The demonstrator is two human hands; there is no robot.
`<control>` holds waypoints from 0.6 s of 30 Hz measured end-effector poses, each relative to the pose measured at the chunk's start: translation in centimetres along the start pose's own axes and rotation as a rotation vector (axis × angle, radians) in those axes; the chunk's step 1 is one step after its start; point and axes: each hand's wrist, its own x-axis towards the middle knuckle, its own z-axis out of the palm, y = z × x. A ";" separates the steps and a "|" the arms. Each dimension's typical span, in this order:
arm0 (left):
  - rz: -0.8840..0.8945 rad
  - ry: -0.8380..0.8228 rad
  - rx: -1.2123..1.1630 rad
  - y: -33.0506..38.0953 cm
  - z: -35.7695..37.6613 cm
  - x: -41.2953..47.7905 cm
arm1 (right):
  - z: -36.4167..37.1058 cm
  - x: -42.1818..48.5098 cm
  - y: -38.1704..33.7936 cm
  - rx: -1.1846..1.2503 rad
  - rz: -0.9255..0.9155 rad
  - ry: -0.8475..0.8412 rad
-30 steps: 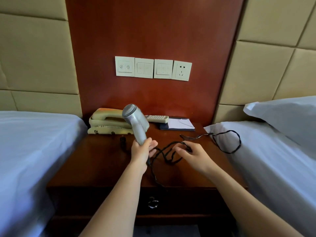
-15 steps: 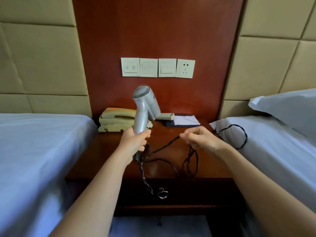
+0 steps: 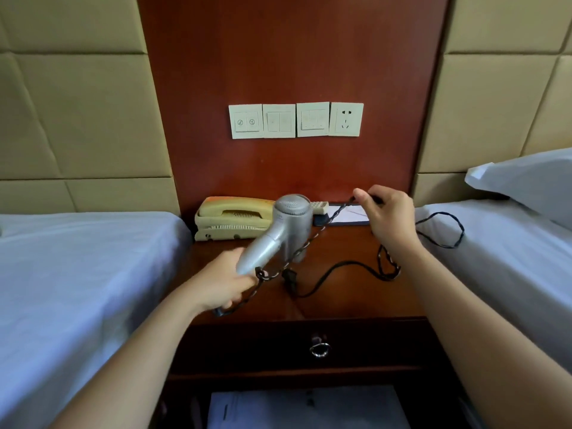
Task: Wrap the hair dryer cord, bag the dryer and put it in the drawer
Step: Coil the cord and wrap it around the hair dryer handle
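Your silver hair dryer [image 3: 280,233] is held above the desk [image 3: 340,301], tilted with its grille end up and back toward the phone [image 3: 232,218]. Your left hand [image 3: 224,281] is wrapped closed around its handle. The black cord [image 3: 306,247] runs taut from the handle base up to your right hand [image 3: 388,216], whose fingers pinch it shut; the rest trails in loops over the desk and onto the right bed [image 3: 507,255]. The drawer [image 3: 309,346] below is closed. The plug end is hard to make out.
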 end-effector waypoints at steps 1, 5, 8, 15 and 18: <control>0.005 -0.060 0.007 0.3 0.4 -0.4 | 0.3 0.0 -0.2 -0.008 0.006 0.036; -0.053 -0.245 -0.067 1.0 1.6 -1.2 | 1.2 0.3 -0.9 -0.031 0.041 0.143; -0.228 -0.357 -0.309 1.4 2.0 -1.2 | 1.3 0.9 -0.6 -0.023 0.051 0.133; -0.195 -0.582 -0.404 2.5 3.4 -1.4 | 1.0 1.2 1.7 0.009 0.156 -0.144; -0.126 -0.550 -0.443 2.9 3.6 -1.2 | 0.4 0.1 3.1 0.293 0.333 -0.305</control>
